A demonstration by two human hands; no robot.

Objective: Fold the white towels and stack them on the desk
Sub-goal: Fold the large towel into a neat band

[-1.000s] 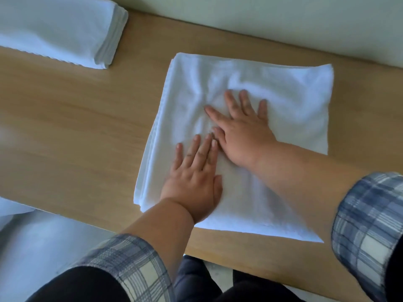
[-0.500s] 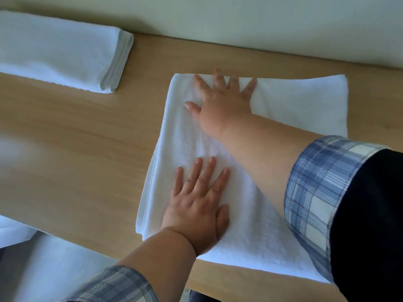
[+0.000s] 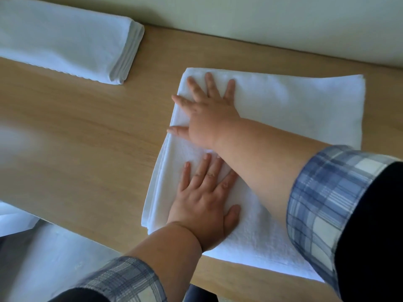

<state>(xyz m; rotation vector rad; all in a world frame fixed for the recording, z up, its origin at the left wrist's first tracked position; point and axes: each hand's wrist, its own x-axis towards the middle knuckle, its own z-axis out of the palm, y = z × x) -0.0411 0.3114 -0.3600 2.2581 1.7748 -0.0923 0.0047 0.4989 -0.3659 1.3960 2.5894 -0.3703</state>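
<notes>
A white towel (image 3: 294,110), folded into a thick square, lies flat on the wooden desk (image 3: 87,138). My left hand (image 3: 202,201) presses flat on its near left part, fingers straight and spread. My right hand (image 3: 205,112) lies flat on the far left corner of the same towel, with the thumb at the left edge. My right forearm crosses over the towel and hides its middle. A stack of folded white towels (image 3: 65,40) sits at the far left of the desk.
A pale wall (image 3: 261,18) runs along the desk's far edge. Bare wood lies between the stack and the towel under my hands. More white cloth (image 3: 13,216) shows below the desk's near edge at the left.
My right hand slid from the towel's middle to its far left corner and now reaches the left edge. My left hand stayed pressed on the near left part.
</notes>
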